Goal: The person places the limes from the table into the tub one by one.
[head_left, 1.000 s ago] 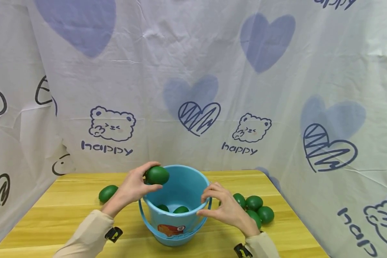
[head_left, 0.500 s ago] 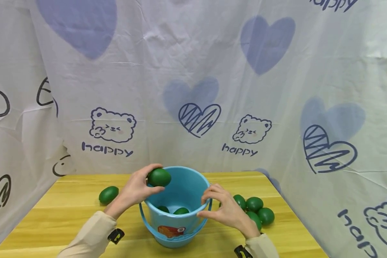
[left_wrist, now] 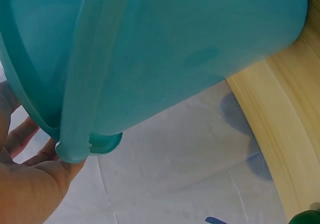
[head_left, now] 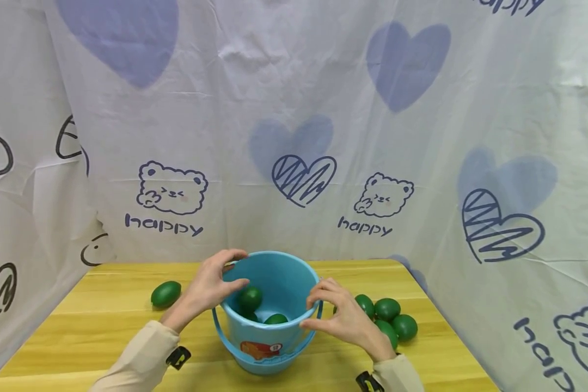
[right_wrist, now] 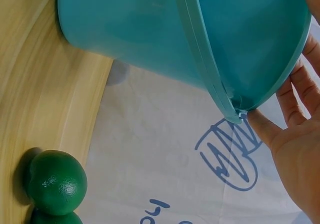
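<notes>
Grn fruit (head_left: 251,298) dropped into bkt (head_left: 284,280) | lower fruits (head_left: 276,319) part-hid. by rim (head_left: 274,326)

Soft, even light covers my table (head_left: 103,326) as I look down, and the cloth (head_left: 580,71) beyond its right edge catches the palest patch. My wrist views are dimmer and duller. In the right one, small glints speckle a green fruit (right_wrist: 57,183), its dark shadow lying away from the table's edge. Drawings stretch toward the head view's borders.
</notes>
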Action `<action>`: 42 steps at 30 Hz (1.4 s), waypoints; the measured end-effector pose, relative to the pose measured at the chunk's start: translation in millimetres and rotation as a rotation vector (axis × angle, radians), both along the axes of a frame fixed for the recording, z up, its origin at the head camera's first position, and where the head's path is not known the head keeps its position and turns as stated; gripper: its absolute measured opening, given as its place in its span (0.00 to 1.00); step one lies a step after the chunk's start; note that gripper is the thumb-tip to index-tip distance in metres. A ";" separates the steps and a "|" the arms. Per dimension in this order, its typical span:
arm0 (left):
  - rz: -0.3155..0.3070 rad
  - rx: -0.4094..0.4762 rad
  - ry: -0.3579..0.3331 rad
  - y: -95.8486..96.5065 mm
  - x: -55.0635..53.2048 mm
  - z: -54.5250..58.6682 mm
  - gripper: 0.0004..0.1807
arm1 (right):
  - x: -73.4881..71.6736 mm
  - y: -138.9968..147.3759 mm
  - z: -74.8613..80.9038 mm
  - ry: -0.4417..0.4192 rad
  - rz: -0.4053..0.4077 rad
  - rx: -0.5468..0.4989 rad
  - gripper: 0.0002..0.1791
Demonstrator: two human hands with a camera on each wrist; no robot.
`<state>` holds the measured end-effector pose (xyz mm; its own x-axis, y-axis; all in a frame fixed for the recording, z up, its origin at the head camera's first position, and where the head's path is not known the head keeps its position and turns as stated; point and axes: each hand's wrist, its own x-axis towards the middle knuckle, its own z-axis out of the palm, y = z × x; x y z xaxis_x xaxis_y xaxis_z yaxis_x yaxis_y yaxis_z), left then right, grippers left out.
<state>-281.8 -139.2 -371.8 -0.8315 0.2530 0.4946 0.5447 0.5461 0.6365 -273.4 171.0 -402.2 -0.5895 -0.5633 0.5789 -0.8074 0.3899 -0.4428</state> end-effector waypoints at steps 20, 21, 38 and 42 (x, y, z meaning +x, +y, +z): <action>0.055 0.074 -0.001 -15.7 5.4 -3.5 0.16 | 0.7 0.1 -2.7 0.010 0.008 0.000 0.14; 0.065 0.078 -0.003 -17.7 5.7 -4.3 0.16 | 0.8 0.2 -3.0 0.016 0.013 0.001 0.14; 0.188 0.128 -0.064 -52.4 9.2 -19.8 0.17 | -0.7 -0.5 -0.3 0.022 0.009 -0.011 0.14; 0.205 0.145 -0.101 -61.8 12.1 -27.0 0.19 | 0.1 -0.4 -0.5 0.002 0.004 -0.008 0.14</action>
<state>-269.7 -201.0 -398.7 -0.9049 0.0072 0.4256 0.3624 0.5374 0.7615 -273.3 170.5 -402.7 -0.5862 -0.5608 0.5847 -0.8098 0.3832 -0.4443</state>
